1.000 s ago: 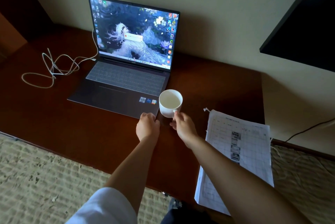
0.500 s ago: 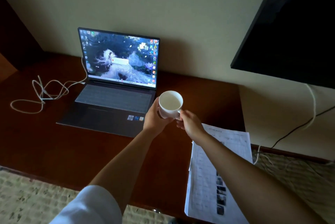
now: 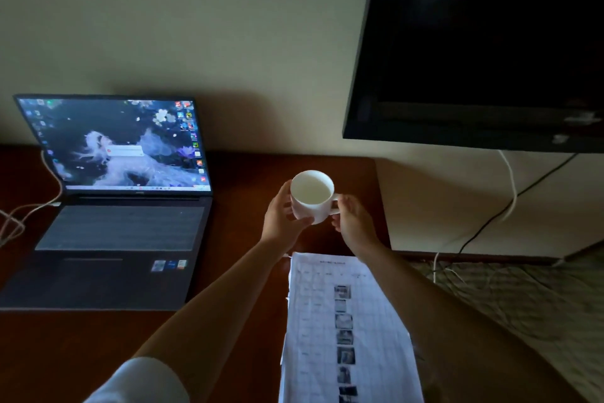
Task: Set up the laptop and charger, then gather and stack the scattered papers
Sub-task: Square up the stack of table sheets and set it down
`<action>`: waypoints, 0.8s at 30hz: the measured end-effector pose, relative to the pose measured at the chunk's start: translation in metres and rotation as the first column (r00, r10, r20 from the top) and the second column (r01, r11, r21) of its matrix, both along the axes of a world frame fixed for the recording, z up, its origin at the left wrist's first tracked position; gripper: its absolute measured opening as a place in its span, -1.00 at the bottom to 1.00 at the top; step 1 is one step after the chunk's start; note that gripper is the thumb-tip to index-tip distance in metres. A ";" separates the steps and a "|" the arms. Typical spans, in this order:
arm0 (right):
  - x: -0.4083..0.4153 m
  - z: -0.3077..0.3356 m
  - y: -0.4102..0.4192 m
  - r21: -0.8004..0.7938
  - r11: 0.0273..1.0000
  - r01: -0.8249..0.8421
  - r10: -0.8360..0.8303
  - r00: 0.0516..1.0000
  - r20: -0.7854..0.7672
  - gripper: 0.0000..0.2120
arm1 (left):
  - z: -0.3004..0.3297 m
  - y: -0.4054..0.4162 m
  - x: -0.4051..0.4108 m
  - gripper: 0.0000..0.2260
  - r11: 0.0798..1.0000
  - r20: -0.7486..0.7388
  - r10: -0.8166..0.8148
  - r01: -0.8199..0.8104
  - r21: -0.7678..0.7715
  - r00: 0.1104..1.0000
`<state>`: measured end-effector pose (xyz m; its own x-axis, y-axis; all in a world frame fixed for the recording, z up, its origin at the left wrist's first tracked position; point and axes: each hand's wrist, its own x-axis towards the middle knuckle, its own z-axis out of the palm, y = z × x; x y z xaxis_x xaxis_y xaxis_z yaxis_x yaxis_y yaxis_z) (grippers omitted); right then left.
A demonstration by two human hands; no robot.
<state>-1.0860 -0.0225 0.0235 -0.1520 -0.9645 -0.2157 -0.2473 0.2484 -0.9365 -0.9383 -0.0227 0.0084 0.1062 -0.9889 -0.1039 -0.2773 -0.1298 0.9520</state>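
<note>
Both your hands hold the white cup (image 3: pixel 312 196), left hand (image 3: pixel 283 218) round its side, right hand (image 3: pixel 353 219) at the handle, w/ laptop (image 3: pixel 111 203) open left, charger cable (image 3: pixel 49 187) plugged in, papers (image 3: pixel 349 327) stacked just below.

The person is wearing a short white sleeve (image 3: pixel 140 381) that is covering only the upper part of the left arm, while both forearms and both hands, the left hand (image 3: pixel 281 216) and the right hand (image 3: pixel 354 221), are showing bare, without rings, watch or gloves.
</note>
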 end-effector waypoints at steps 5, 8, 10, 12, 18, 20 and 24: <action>-0.035 -0.028 -0.042 -0.007 1.000 0.028 -0.028 1.000 -0.007 -0.79 | -0.020 -0.037 -0.038 -0.33 0.999 -0.020 -0.022 0.023 0.023 1.000; -0.049 -0.045 -0.065 -0.022 0.998 0.059 -0.059 0.998 0.016 -0.76 | -0.034 -0.063 -0.052 -0.37 0.999 0.000 -0.029 0.029 0.028 1.000; -0.055 -0.054 -0.078 -0.026 0.996 0.080 -0.079 0.996 0.047 -0.76 | -0.042 -0.080 -0.061 -0.37 0.999 -0.004 -0.028 0.028 0.040 1.000; -0.060 -0.061 -0.090 -0.043 0.996 0.082 -0.080 0.995 0.061 -0.75 | -0.047 -0.092 -0.068 -0.37 0.998 -0.040 -0.023 0.025 0.059 0.999; -0.077 -0.073 -0.121 -0.060 0.995 0.082 -0.082 0.997 0.008 -0.70 | -0.057 -0.120 -0.083 -0.45 0.998 -0.114 -0.031 0.037 0.051 0.993; -0.079 -0.073 -0.127 -0.071 0.994 0.079 -0.079 0.997 0.003 -0.70 | -0.058 -0.127 -0.086 -0.45 0.998 -0.119 -0.033 0.039 0.050 0.992; -0.082 -0.071 -0.132 -0.051 0.991 0.123 -0.121 0.992 0.041 -0.64 | -0.060 -0.136 -0.093 -0.48 0.999 -0.140 -0.026 0.032 0.040 0.990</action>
